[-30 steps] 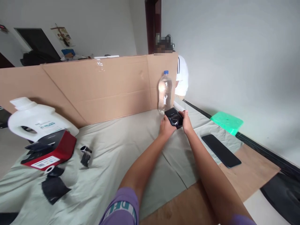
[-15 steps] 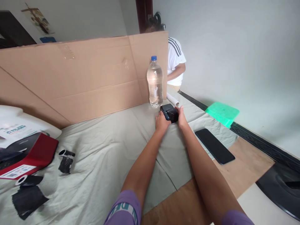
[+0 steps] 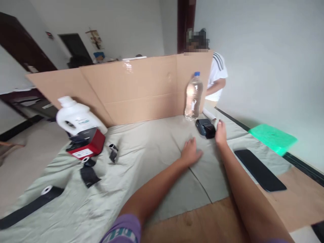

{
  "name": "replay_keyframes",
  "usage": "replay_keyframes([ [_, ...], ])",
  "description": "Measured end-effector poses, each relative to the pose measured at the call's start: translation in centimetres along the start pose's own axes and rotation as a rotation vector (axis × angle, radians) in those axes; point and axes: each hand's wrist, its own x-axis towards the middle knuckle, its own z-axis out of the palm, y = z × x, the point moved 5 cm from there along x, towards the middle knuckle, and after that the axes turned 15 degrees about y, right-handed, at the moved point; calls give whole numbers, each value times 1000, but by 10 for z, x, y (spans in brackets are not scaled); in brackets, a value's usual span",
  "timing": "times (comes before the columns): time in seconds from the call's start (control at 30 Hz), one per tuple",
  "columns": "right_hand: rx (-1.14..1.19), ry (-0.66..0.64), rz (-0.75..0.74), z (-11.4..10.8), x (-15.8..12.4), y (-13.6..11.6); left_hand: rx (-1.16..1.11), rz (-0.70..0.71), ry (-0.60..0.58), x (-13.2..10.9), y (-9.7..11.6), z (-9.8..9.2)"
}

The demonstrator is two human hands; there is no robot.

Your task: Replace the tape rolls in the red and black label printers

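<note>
Head: left hand flat, right hand against black device

Room in home, turned into makeshift work station. Plain white plaster walls, dark wooden door frame, small picture hanging on far wall. Bare plywood board as worktop, crumpled pale grey-green cloth spread over it. Tall brown corrugated cardboard sheet stands as divider; second person in white striped shirt just behind it. Household goods on cloth: white plastic detergent jug, clear water bottle with blue cap.
</note>
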Motion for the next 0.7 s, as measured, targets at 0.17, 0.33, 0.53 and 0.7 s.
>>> replay_keyframes([
  [0.17,58,-77,-323,22,-40,-71,-92,219,-269,-195,-13,-83],
  [0.33,230,-540,-433,72,-173,-167,-38,-138,361,-276,-103,-258],
  [0.53,587,-1044,82,184,-355,-291,-169,-447,1295,-225,-259,-464],
  [0.7,496,-1105,236,284,-456,-342,-294,-667,1327,-180,-344,-482],
])
